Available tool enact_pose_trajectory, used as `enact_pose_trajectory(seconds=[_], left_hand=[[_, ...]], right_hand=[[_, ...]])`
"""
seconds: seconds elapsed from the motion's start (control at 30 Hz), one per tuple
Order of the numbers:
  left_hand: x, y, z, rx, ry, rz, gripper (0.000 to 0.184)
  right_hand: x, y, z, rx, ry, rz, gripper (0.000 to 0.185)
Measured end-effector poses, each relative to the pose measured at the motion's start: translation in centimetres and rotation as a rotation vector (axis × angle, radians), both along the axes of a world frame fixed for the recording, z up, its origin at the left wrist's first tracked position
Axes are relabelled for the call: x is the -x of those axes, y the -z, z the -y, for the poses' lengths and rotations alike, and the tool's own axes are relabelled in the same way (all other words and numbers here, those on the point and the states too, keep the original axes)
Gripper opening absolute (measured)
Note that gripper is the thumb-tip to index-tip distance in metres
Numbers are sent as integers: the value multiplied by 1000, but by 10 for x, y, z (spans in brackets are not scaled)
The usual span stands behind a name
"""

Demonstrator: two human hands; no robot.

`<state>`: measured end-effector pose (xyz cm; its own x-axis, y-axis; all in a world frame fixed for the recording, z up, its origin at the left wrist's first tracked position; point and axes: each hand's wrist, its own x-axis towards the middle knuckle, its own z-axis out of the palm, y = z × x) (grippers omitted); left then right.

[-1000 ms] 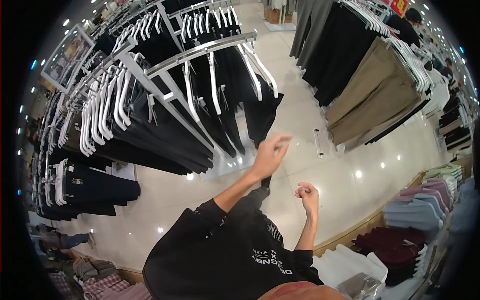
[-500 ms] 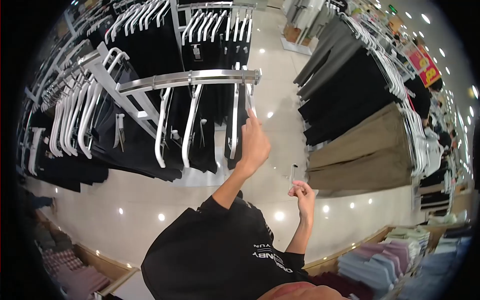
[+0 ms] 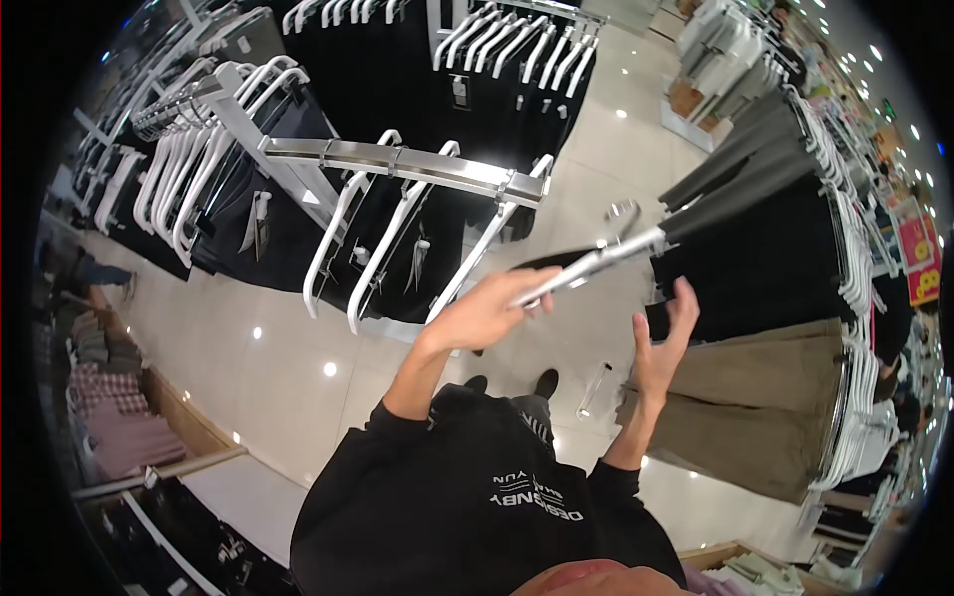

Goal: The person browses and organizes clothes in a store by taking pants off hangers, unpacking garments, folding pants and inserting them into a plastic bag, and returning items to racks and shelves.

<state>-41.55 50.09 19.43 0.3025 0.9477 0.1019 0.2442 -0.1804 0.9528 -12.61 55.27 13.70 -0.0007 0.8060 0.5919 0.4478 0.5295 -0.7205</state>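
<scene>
My left hand (image 3: 487,308) is closed on one end of a white hanger (image 3: 601,260), held off the rail, its far end tilted up to the right. Dark cloth hangs beside the hanger, mostly seen edge-on and blurred. To the right of it my right hand (image 3: 664,348) is raised with thumb and fingers apart, holding nothing. Behind my left hand, a curved metal rail (image 3: 417,166) carries a few white hangers with black trousers (image 3: 407,273), some with tags.
More racks of dark trousers stand at the left and back. A rack at the right holds grey, black and khaki trousers (image 3: 745,417). Folded clothes (image 3: 124,427) lie at the lower left. A small metal-framed piece (image 3: 596,389) is on the floor between my body and the right rack.
My left hand has come away from the rail's end with a hanger and moved lower. My right hand has risen and its fingers have opened. The view has shifted.
</scene>
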Motion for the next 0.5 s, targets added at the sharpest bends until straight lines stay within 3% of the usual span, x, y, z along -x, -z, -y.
enact_pose_trajectory(seconds=[0.07, 0.1, 0.17, 0.2, 0.3, 0.33, 0.43, 0.5], left_hand=[[-2, -3, 9, 0, 97, -26, 77], [-5, -8, 12, 78, 109, -8, 76], [-12, -22, 15, 229, 141, 28, 75], [-12, -12, 14, 139, 189, 31, 75], [-20, -24, 12, 194, 241, 4, 74], [-22, -28, 10, 215, 248, -10, 72], [-31, -46, 4, 169, 278, 110, 64], [-32, -63, 0, 121, 307, 7, 56]], right_hand=[[-11, -22, -28, -65, -98, 123, 81], [-26, -19, -47, -93, -167, 297, 75], [-52, -19, -72, 101, -405, 417, 55], [-58, -18, -81, 57, -429, 380, 36], [-86, -34, -89, 476, -635, 422, 29], [-94, -34, -94, 359, -730, 423, 24], [-118, -54, -100, 344, -903, 351, 19], [-131, -59, -103, 290, -990, 310, 16]])
